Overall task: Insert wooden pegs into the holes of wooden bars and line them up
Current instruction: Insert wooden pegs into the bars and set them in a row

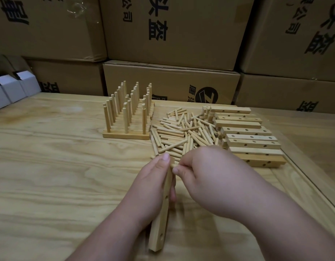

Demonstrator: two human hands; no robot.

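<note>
My left hand (153, 187) grips a wooden bar (161, 227) that stands on its long edge, running from near the front towards the pile, holes facing right. My right hand (206, 178) pinches a wooden peg (174, 165) against the bar's far end, at a hole there; most of the peg is hidden by my fingers. A heap of loose pegs (181, 132) lies just beyond my hands. Several bars with upright pegs (128, 117) stand lined up at the back left. Empty bars (246, 132) are stacked to the right of the heap.
Cardboard boxes (172, 34) form a wall behind the wooden table (49, 166). Small white boxes (10, 89) sit at the far left edge. A groove in the table (304, 178) runs along the right side.
</note>
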